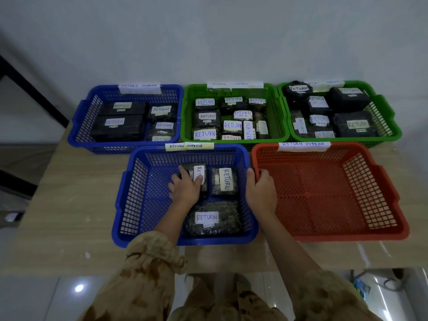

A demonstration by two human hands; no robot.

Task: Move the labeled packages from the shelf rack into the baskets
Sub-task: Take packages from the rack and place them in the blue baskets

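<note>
Wooden tabletop [69, 205] against a pale wall carries five baskets. Three at the back hold black packages labelled RETURN. Nearer, the blue basket [136, 193] holds three packages; the left hand [185, 188] lies flat, fingers spread, on the rear-left package [199, 173], pressing rather than clasping it. The right hand [260, 191] curls over the red basket [324, 193] rim, gripping its near-left corner.
</note>
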